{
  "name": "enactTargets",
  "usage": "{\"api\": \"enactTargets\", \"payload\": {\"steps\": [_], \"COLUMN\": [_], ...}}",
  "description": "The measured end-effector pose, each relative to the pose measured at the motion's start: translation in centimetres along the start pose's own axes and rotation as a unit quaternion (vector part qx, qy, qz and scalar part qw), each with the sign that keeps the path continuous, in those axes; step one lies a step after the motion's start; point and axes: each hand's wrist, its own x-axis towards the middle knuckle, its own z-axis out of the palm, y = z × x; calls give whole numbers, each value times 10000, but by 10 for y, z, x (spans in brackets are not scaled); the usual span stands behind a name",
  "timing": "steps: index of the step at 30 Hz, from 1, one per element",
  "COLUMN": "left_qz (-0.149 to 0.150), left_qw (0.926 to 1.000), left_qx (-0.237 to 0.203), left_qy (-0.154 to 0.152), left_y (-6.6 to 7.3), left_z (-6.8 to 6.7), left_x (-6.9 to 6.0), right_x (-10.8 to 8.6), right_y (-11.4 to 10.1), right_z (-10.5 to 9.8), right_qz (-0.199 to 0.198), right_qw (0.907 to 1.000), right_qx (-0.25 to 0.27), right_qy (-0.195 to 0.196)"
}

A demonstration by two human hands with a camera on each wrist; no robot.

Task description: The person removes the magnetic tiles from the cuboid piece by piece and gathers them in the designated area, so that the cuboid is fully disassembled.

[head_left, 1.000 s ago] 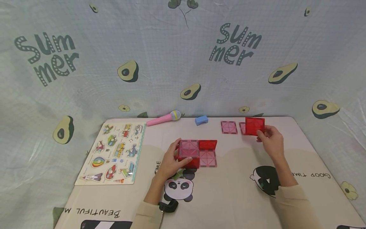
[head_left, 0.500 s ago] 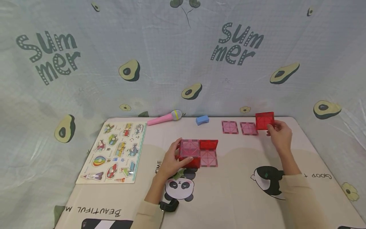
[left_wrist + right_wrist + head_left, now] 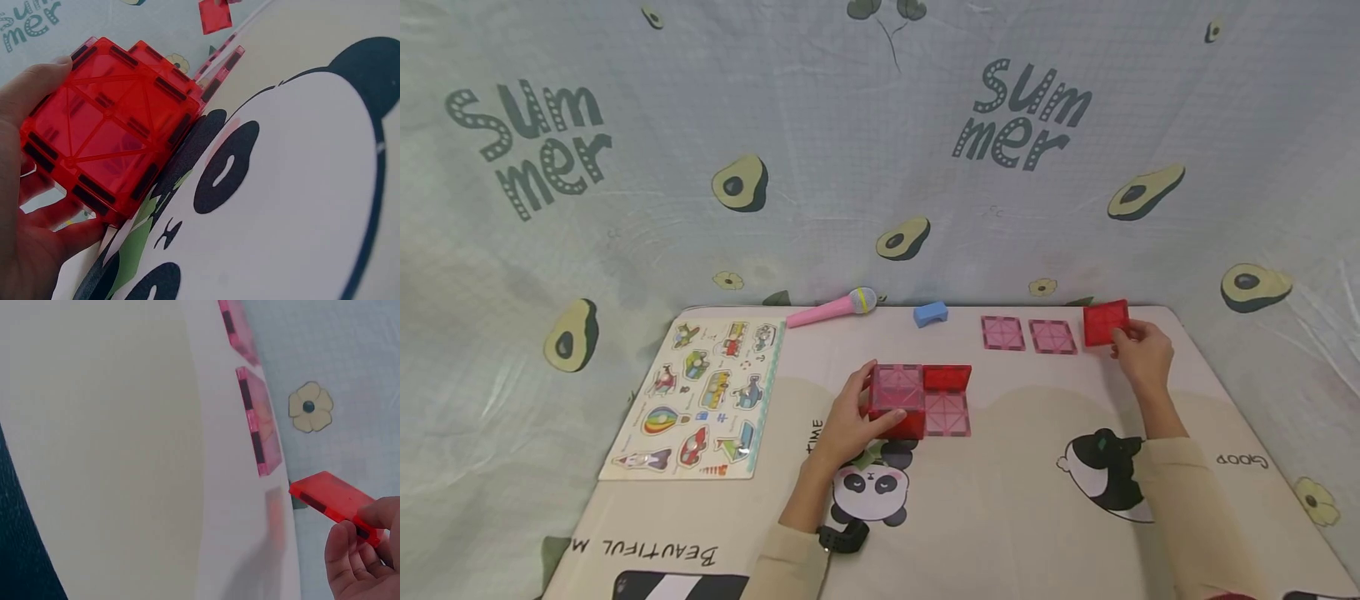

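Low at the table's middle, my left hand point(image 3: 847, 427) grips a cube of red and pink magnetic tiles point(image 3: 898, 390), the thumb across its front. In the left wrist view the cube's red front tile point(image 3: 112, 119) fills the space between thumb and fingers. Against the cube's right side lies a flat pink tile point(image 3: 947, 415), with a red tile point(image 3: 947, 377) upright at its back edge. At the far right, my right hand point(image 3: 1145, 360) pinches one red magnetic tile point(image 3: 1102, 323) by its edge. The right wrist view shows this red tile point(image 3: 334, 495) tilted and raised above the tabletop.
Two pink tiles point(image 3: 1003, 333) lie flat in a row left of the right hand. Farther left are a blue arch block point(image 3: 931, 314) and a pink toy microphone point(image 3: 823, 312). A picture puzzle board point(image 3: 700, 408) lies at the left; a patterned curtain point(image 3: 820, 125) hangs behind.
My right hand has carried the red tile rightward, away from over the pink tile, then lowered it slightly. The left hand stays on the cube.
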Motion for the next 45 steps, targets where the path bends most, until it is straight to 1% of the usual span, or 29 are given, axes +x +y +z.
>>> {"api": "enactTargets", "payload": {"steps": [3, 10, 16, 18, 23, 27, 31, 36, 39, 43, 45], "left_qz": [-21, -68, -75, -60, -67, -94, -118, -95, -84, -92, -88], "left_qw": [10000, 10000, 10000, 10000, 9999, 9999, 9999, 9999, 9999, 9999, 10000], "left_qx": [7, 54, 34, 68, 95, 88, 69, 82, 77, 46, 29], "left_qy": [-7, 43, 21, 24, 19, -4, 6, 12, 13, 6, 8], "left_y": [0, 0, 2, 2, 1, 1, 1, 2, 2, 2, 2], "left_z": [0, 0, 0, 0, 0, 0, 0, -1, -1, -1, -1], "left_x": [-1, -1, 0, 0, 1, 1, 1, 0, 0, -1, -1], "right_x": [5, 11, 15, 15, 12, 12, 15, 17, 17, 15, 14], "right_y": [5, 15, 18, 18, 19, 20, 20, 19, 20, 21, 19], "right_z": [1, 4, 4, 5, 10, 13, 16, 17, 17, 16, 15], "right_qz": [113, 264, 540, 594, 768, 923, 911, 728, 669, 652, 583], "right_qw": [9999, 9996, 9975, 9966, 9944, 9925, 9901, 9862, 9868, 9889, 9907], "right_qx": [-93, -88, -446, -538, -574, -647, -899, -1294, -1295, -1204, -1123], "right_qy": [-68, -76, -92, -184, -448, -483, -580, -726, -702, -581, -493]}}
